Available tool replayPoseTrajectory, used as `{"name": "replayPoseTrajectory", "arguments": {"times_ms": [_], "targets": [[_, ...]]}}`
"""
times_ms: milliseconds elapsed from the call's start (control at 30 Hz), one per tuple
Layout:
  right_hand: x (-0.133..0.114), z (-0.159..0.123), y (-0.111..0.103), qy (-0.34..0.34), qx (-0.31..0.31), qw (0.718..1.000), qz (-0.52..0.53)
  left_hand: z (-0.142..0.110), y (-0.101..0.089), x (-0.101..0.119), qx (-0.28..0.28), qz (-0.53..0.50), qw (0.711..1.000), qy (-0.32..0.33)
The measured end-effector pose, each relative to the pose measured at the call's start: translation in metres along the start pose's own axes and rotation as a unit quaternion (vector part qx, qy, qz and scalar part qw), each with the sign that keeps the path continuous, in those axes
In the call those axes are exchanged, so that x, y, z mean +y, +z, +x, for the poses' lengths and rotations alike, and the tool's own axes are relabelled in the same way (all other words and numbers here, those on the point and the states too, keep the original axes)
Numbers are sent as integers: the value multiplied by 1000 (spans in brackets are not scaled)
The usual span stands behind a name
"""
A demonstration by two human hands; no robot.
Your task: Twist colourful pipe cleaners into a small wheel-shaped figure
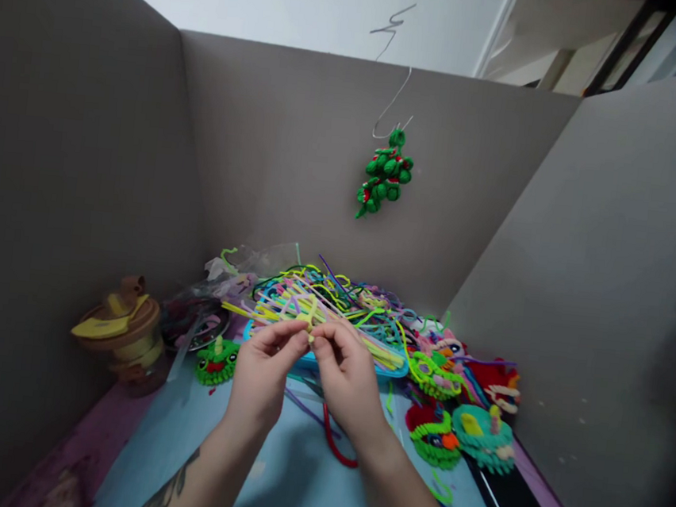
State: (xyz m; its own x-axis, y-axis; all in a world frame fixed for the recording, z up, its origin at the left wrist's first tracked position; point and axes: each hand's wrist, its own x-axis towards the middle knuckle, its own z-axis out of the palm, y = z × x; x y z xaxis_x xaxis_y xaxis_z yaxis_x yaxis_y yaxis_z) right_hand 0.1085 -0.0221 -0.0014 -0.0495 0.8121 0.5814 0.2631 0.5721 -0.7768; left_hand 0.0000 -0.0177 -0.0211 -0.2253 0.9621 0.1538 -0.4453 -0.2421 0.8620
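One small piece of pale yellow, fuzzy pipe cleaner [311, 313], bent, is pinched between two bare hands just in front of a heaped tray, near the middle of the work area. Its upper part sticks up above the fingertips, and a bit shows between them; the exact shape is too small for me to make out.

The left hand [264, 362] clamps the piece between thumb and bent forefinger, its other fingers curled into the palm. The right hand [351, 370] mirrors it, thumb and forefinger closed on the same piece. The fingertips nearly meet, wrists wider apart, and both bare forearms slant inward from the near edge.

Directly behind lies a light blue plastic tray [399, 373], piled with yellow, lilac, green and dark pipe cleaners [385, 352]. Scissors with a red handle [332, 443] lie partly behind the right hand on a pale blue table covering [169, 448].

Left of the tray sits a bright green fuzzy figure with round eyes [207, 367]; farther left stands a brown lidded cup [141, 342]. To the right cluster more fuzzy figures, including a teal one with yellow patches [481, 436].

Grey panels [301, 138] wall the space on three sides. A green-and-red fuzzy ornament [386, 174] hangs from a bent wire hook over the back one.
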Motion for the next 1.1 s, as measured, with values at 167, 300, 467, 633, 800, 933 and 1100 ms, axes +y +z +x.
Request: {"name": "replayPoseTrajectory", "arguments": {"times_ms": [167,300,467,633,800,933,1100], "targets": [[5,-1,5,33,-3,999,33,0,2,0,18,-14,1000,1],[6,-1,7,60,1,996,67,-2,2,1,19,-7,1000,-2],[5,-1,7,69,15,994,84,-5,2,3,14,-13,1000,-15],[7,0,6,68,30,993,87,-8,3,5,1,-35,999,-28],[6,0,5,68,35,992,98,-11,5,6,0,-42,998,-42],[7,-1,5,61,41,993,87,-11,4,4,-7,-36,998,-42],[5,-1,1,36,52,997,40,-12,3,5,-35,10,999,-1]]}}
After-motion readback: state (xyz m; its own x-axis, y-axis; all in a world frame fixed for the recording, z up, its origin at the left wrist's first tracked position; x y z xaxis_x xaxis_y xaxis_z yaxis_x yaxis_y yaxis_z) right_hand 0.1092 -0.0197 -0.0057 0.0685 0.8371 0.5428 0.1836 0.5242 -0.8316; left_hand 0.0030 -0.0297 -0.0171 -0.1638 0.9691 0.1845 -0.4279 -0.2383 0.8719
